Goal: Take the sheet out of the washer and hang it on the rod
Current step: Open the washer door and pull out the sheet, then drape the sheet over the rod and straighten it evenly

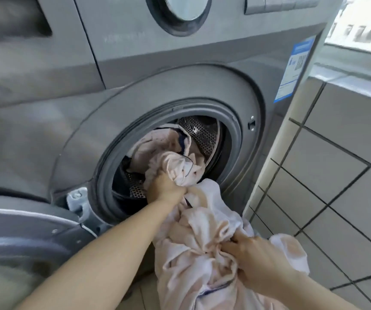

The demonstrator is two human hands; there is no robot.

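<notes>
A pale pink sheet with a dark trim spills out of the round opening of the grey front-loading washer. Part of it still lies bunched inside the steel drum. My left hand grips a fold of the sheet right at the mouth of the opening. My right hand grips a bunched part lower down, in front of the machine. The rest of the sheet hangs down between my arms. No rod is in view.
The washer door stands swung open at the lower left, beside my left forearm. A white tiled wall rises close on the right of the machine. A window ledge runs above the tiles.
</notes>
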